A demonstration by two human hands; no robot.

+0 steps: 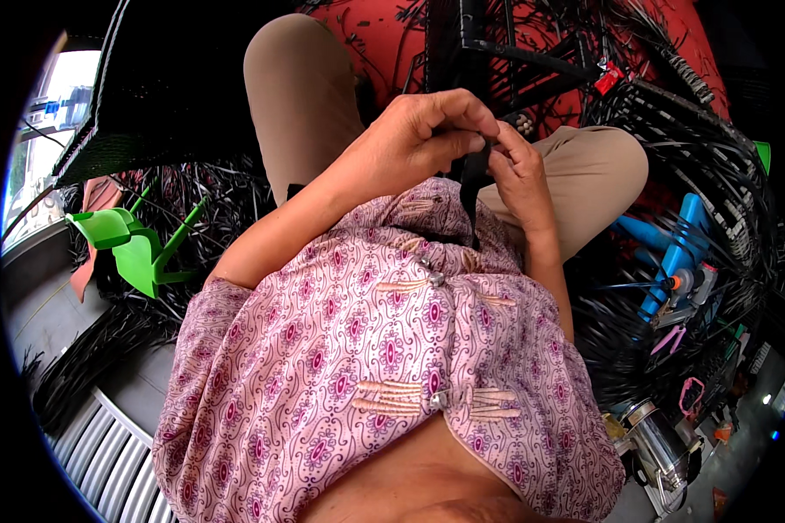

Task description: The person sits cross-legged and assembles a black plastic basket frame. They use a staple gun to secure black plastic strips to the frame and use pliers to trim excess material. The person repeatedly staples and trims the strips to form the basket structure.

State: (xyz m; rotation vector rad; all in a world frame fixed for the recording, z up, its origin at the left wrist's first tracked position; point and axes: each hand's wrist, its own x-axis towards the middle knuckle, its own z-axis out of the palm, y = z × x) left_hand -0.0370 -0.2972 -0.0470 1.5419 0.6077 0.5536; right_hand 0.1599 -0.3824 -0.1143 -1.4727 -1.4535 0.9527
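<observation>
Biggest first: a person sits w/ knees spread, in a pink-and-purple patterned shirt (323,340) filling the near middle. Beyond it, tan trousers (301,78), one knee bent up far left of centre, the other out to the right. At the far side, a red surface (377,54) w/ loose black bits scattered on it. Heaped black strips (619,336) lie on the right, & more at the left, some in a bundle (109,353) over grey tiles. A dark frame (532,59) stands over the red, far right of centre, w/ strips around it.

Left side: a bright green plastic piece (137,261), seat-like, tilted; nearer, a white slatted thing (105,453).

Hands are up btwn the knees, just beside each other. Left hand (427,135) comes in from the left, thumb & index closed tight on a black strip (471,187). Right hand (521,174) is on the right, fingers bunched narrow by the same strip; can't tell if they pinch it too. The strip hangs from the fingertips down in front of the shirt's far end.

Smaller stuff, right: a blue plastic piece (676,253), partly behind strips; a shiny metal container (657,444), near right, tilted; a small red piece (609,78) on the frame; a pink-handled tool (669,338), approx. btwn the blue piece & the container.
</observation>
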